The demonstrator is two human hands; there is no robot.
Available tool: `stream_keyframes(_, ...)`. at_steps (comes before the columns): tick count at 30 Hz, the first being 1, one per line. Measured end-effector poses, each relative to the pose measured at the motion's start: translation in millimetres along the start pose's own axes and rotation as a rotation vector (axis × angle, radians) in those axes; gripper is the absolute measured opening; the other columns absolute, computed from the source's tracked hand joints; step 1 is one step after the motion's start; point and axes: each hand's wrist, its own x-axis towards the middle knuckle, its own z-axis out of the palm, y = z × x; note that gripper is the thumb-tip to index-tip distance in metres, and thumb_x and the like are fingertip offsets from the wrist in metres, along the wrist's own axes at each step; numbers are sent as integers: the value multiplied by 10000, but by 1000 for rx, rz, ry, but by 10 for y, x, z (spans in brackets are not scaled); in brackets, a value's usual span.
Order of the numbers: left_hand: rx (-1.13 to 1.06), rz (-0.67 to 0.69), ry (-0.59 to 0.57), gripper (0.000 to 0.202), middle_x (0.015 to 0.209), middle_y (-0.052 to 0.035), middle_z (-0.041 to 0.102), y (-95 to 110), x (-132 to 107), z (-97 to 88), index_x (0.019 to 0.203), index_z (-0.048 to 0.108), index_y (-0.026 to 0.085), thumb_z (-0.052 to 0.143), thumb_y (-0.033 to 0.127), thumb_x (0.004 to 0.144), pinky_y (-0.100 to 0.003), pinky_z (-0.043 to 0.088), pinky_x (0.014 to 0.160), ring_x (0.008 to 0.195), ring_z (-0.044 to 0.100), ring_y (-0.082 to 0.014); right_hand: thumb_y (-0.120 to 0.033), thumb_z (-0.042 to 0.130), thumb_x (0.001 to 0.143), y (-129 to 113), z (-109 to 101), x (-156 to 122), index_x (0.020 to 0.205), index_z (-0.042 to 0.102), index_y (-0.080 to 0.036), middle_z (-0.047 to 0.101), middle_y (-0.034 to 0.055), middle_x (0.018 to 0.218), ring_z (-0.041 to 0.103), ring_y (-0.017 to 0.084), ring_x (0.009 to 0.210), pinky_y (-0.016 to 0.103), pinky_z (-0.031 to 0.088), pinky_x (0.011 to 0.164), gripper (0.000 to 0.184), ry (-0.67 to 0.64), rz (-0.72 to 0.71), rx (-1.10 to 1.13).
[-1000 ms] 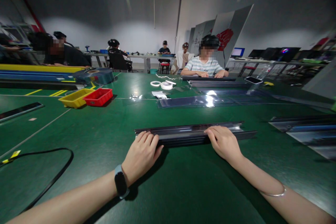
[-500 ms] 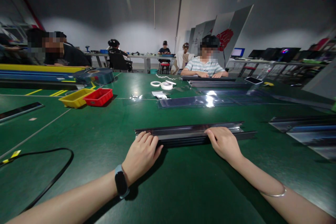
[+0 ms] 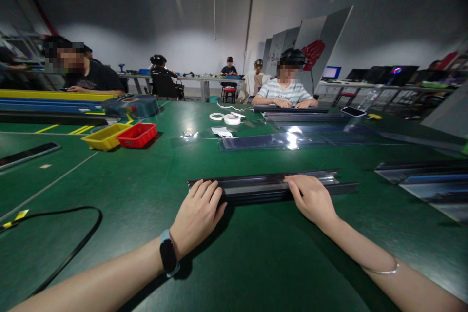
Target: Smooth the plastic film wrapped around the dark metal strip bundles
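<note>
On the green table (image 3: pixel 120 180), both hands rest on dark strips (image 3: pixel 256 186).

We extend both forearms forward. Our left hand (image 3: pixel 197 212) lies palm down, fingers straight and together. Our right hand (image 3: pixel 312 200) lies likewise.

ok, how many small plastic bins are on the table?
2: a yellow bin and a red bin just to its right, side by side on the left part of the green table. More could be hidden behind the stacked material further back.
</note>
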Motion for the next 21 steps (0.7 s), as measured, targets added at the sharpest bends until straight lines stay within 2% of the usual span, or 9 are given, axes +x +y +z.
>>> stream_keyframes(8, 20, -9, -73, 265, 1094, -121, 529, -2, -1, -5, 1022, 496, 149, 388, 303, 836, -428, 366, 878, 1009, 483, -237, -270, 344, 855, -25, -15, 7, 927, 609, -174, 628, 55, 918, 544, 182, 890, 323, 364, 814, 291, -1, -3, -2)
stream_keyframes(12, 20, -16, -71, 272, 1068, -123, 540, -9, -18, 28, 1018, 490, 147, 375, 322, 844, -394, 392, 839, 990, 496, -230, -292, 328, 860, -20, -5, 0, 908, 620, -179, 638, 57, 876, 563, 181, 848, 318, 374, 791, 316, -15, 11, -25)
stream_keyframes(21, 40, -77, -150, 310, 749, -62, 589, -48, 36, 37, 817, 496, 168, 335, 431, 844, -297, 423, 624, 706, 565, -190, -351, 310, 868, -3, 28, 68, 804, 611, -196, 633, 44, 719, 570, 167, 729, 266, 360, 670, 345, -129, 45, -118)
